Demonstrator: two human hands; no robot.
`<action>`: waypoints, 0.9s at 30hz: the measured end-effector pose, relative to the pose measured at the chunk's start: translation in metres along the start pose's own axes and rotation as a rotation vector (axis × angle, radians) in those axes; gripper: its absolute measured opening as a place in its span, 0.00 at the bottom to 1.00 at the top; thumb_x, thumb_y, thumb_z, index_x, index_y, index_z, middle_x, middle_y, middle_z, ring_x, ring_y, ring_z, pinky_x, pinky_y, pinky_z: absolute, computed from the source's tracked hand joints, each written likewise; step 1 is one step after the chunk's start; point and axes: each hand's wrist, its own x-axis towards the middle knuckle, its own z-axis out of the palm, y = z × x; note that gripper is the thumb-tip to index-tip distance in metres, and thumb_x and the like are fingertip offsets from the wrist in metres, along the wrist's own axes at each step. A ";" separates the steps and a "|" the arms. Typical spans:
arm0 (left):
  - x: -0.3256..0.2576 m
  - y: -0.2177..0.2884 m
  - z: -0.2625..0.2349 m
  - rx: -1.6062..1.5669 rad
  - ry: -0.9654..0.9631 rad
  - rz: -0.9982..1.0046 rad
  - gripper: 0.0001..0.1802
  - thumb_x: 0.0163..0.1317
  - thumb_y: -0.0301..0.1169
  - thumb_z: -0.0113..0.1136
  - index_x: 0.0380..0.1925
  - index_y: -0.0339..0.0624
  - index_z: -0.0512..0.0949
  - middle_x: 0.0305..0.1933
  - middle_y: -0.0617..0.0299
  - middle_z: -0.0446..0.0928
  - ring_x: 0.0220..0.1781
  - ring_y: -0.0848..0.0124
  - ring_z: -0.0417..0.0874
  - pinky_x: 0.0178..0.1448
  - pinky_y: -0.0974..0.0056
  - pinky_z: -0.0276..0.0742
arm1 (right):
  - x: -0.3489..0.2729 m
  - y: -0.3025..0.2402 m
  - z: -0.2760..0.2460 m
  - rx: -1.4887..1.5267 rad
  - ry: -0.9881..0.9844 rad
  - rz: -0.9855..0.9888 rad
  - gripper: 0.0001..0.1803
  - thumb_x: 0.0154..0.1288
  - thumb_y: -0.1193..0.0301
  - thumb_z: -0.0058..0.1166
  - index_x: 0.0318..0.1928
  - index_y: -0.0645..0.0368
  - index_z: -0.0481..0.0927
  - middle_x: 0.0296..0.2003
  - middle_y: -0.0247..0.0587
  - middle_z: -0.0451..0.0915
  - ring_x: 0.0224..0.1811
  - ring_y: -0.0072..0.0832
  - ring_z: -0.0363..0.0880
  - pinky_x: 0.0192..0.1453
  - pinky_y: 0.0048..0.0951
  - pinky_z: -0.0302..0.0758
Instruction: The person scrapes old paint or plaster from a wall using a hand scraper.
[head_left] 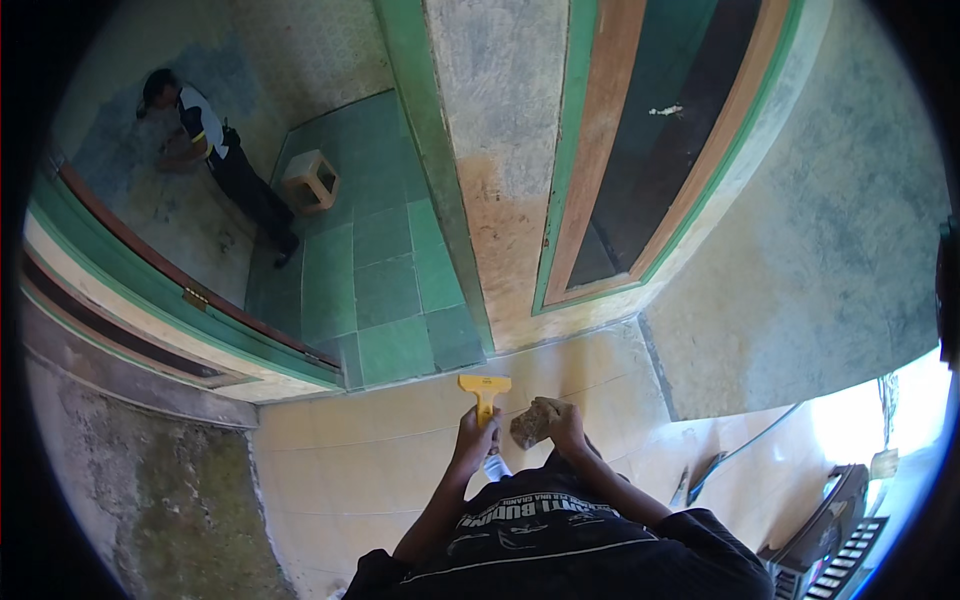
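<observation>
My left hand (474, 438) is wrapped round the handle of a yellow scraper (486, 386), its wide edge pointing away from me. Just below that hand a pale, shiny blade-like piece (496, 467) shows; I cannot tell whether the same hand holds it. Close by on the right, my right hand (567, 424) grips a rough brown lump (529, 428), perhaps a stone, by its right side. The scraper and the lump are held a little apart in front of my dark shirt, above the cream floor tiles.
Ahead is a doorway with a green frame (425, 110) and green floor tiles (395, 345). Through it, a person (215, 130) leans at the wall near a small stool (312, 182). A wood-framed window (650, 150) stands right of it. A dark slatted object (835, 540) lies far right.
</observation>
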 end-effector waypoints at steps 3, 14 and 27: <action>-0.027 0.026 -0.002 -0.129 -0.019 -0.036 0.14 0.68 0.43 0.47 0.43 0.46 0.64 0.17 0.66 0.64 0.10 0.80 0.61 0.14 0.73 0.59 | -0.010 -0.017 0.005 0.396 -0.028 0.101 0.18 0.70 0.76 0.41 0.57 0.74 0.69 0.27 0.36 0.76 0.29 0.19 0.74 0.42 0.16 0.73; 0.056 0.096 0.092 -0.609 0.220 0.232 0.11 0.69 0.37 0.43 0.43 0.43 0.64 0.23 0.60 0.69 0.14 0.75 0.67 0.16 0.68 0.66 | 0.136 -0.090 -0.093 0.149 -0.388 -0.159 0.11 0.57 0.81 0.38 0.33 0.68 0.76 0.21 0.34 0.74 0.24 0.19 0.71 0.31 0.19 0.71; 0.132 0.189 0.106 -0.718 0.534 0.635 0.10 0.69 0.33 0.40 0.43 0.39 0.67 0.17 0.64 0.66 0.09 0.77 0.64 0.12 0.73 0.63 | 0.225 -0.218 -0.056 0.155 -0.952 0.044 0.21 0.72 0.53 0.38 0.38 0.60 0.73 0.20 0.31 0.70 0.12 0.15 0.67 0.13 0.17 0.65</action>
